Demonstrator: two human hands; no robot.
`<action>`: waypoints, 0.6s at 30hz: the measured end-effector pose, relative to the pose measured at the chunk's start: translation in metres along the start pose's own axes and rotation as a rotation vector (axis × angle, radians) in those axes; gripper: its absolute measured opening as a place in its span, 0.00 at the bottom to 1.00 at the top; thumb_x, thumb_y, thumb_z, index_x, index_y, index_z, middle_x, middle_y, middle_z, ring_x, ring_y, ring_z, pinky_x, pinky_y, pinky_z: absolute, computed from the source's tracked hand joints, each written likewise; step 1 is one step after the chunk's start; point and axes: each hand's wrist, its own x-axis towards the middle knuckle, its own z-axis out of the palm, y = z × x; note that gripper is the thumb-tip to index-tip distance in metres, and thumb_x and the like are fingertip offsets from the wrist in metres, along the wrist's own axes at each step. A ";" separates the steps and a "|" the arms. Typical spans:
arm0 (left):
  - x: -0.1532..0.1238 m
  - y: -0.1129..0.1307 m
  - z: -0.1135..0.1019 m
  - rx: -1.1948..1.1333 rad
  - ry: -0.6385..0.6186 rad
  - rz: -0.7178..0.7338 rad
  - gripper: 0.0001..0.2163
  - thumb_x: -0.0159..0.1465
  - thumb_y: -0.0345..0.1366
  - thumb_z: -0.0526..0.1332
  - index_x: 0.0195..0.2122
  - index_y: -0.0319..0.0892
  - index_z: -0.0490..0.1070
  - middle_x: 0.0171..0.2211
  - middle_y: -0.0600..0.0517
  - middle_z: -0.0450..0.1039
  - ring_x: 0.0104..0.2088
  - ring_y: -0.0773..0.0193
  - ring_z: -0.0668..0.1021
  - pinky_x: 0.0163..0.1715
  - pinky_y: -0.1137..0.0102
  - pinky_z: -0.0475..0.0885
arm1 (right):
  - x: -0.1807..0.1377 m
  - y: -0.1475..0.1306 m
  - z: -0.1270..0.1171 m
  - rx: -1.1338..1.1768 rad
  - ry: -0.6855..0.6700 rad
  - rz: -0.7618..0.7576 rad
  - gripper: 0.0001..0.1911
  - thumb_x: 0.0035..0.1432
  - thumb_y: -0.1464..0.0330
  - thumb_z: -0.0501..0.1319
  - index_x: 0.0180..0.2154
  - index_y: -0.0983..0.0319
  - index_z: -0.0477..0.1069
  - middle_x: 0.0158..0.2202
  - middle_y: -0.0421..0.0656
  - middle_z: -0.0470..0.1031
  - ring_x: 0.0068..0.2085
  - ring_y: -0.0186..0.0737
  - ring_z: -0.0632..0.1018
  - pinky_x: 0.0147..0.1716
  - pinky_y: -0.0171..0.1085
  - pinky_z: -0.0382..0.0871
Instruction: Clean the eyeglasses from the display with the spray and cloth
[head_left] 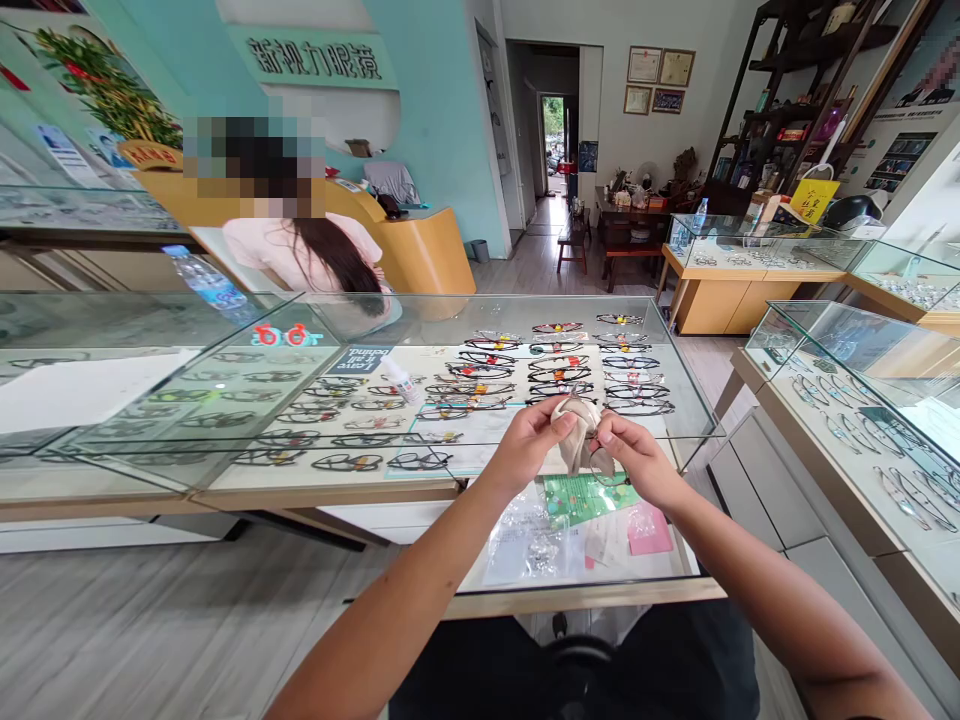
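My left hand (531, 443) is closed on a pale beige cloth (576, 450), pinching it between thumb and fingers. The cloth is folded around part of a pair of thin-framed eyeglasses (606, 476); one lens rim hangs out below it on the right. Closed on the glasses' frame, my right hand (637, 455) sits just beside the cloth. Both hands are above the front of a glass display case (450, 310). How much of the glasses lies inside the cloth is hidden.
Rows of eyeglasses (480, 372) fill the case. A small white spray bottle (399, 380) and a water bottle (208, 282) stand on the glass. Below my hands, an open drawer (517, 598) holds plastic bags and papers. A person (315, 245) sits beyond; another case (862, 420) is at right.
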 end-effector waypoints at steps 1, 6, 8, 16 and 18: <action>0.000 -0.001 0.000 -0.024 -0.015 -0.011 0.30 0.54 0.63 0.78 0.39 0.40 0.79 0.31 0.52 0.76 0.31 0.64 0.75 0.34 0.69 0.73 | 0.000 0.000 0.000 -0.016 0.018 -0.011 0.29 0.68 0.39 0.63 0.33 0.58 0.72 0.35 0.40 0.66 0.35 0.39 0.67 0.36 0.40 0.62; -0.001 -0.003 0.002 -0.077 -0.013 -0.013 0.27 0.48 0.55 0.83 0.35 0.41 0.76 0.29 0.53 0.76 0.29 0.66 0.74 0.31 0.71 0.70 | 0.001 0.001 0.002 -0.094 0.038 -0.036 0.30 0.67 0.38 0.63 0.30 0.57 0.70 0.35 0.40 0.62 0.41 0.44 0.66 0.46 0.43 0.63; -0.001 -0.002 0.003 -0.051 0.013 -0.013 0.27 0.46 0.55 0.84 0.31 0.41 0.74 0.26 0.55 0.73 0.27 0.68 0.71 0.28 0.72 0.68 | 0.001 0.001 0.003 -0.108 0.005 -0.029 0.31 0.67 0.38 0.63 0.29 0.57 0.68 0.35 0.39 0.62 0.40 0.44 0.66 0.45 0.43 0.63; -0.004 0.000 0.006 0.090 0.106 0.039 0.34 0.48 0.68 0.78 0.22 0.42 0.67 0.19 0.59 0.62 0.22 0.71 0.62 0.23 0.73 0.60 | -0.002 0.000 0.005 -0.102 -0.137 -0.023 0.29 0.70 0.39 0.60 0.33 0.57 0.72 0.38 0.41 0.65 0.44 0.45 0.69 0.49 0.45 0.64; -0.003 -0.001 0.005 0.111 0.114 0.061 0.35 0.52 0.73 0.72 0.21 0.42 0.66 0.19 0.59 0.60 0.21 0.71 0.60 0.23 0.72 0.59 | -0.002 0.001 0.006 -0.084 -0.127 -0.028 0.29 0.70 0.40 0.61 0.33 0.57 0.73 0.39 0.41 0.65 0.44 0.44 0.69 0.49 0.45 0.65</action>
